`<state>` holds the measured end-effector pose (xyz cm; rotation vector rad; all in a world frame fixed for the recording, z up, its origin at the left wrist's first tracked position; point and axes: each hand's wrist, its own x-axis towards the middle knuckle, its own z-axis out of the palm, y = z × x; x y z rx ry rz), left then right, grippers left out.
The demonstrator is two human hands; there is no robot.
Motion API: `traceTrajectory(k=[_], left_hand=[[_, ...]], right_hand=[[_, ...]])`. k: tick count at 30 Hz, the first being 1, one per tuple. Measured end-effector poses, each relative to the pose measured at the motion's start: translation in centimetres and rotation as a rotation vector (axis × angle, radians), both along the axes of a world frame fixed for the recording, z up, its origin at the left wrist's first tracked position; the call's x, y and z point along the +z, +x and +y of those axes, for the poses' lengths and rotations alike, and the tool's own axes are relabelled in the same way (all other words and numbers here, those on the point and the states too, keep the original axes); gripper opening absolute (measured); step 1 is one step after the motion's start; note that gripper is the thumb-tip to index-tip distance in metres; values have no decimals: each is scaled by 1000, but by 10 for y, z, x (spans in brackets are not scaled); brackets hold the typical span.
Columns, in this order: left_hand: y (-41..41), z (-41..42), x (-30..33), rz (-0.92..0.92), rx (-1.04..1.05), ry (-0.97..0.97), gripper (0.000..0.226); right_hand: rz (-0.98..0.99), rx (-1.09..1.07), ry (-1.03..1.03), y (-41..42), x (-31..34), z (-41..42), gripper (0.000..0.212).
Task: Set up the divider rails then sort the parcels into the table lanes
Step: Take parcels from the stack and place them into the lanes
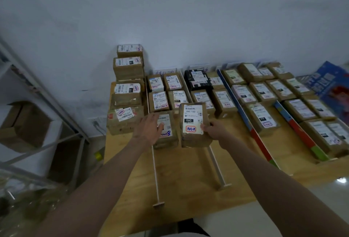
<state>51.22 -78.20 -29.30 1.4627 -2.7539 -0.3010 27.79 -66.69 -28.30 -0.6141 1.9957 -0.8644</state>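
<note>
Gripping boxy brown cardboard parcel [194,125]

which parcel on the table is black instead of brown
The black parcel at the back of the lane right of the white rails, beside the wall. Every other parcel is brown cardboard; only this one has dark wrapping.

Brown parcels [194,125] bear white labels, one parcel [197,78] is black; rails [258,134] striped blue, red, green.
</note>
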Motion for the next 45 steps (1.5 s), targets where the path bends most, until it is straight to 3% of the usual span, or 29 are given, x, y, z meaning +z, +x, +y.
traceTrajectory(k=[9,19,30,39,42,45], left_hand=[[-55,-15,-34,-34,122,81,53],[-61,-48,-48,-62,205,29,47],[-63,-54,-45,-91,230,-18,49],[-57,-50,-32,-95,215,-45,46],[-50,-50,-24,-73,233,-47,44],[-35,-53,-15,-65,249,-62,44]], right_hand=[[-53,121,88,-51,-51,-39,40],[-79,206,135,-62,-99,-79,38],[246,415,214,-58,-133,-97,47],[289,471,211,-59,-125,-99,36],[393,485,139,-55,-109,-104,26],[528,488,3,-41,-88,-113,31]])
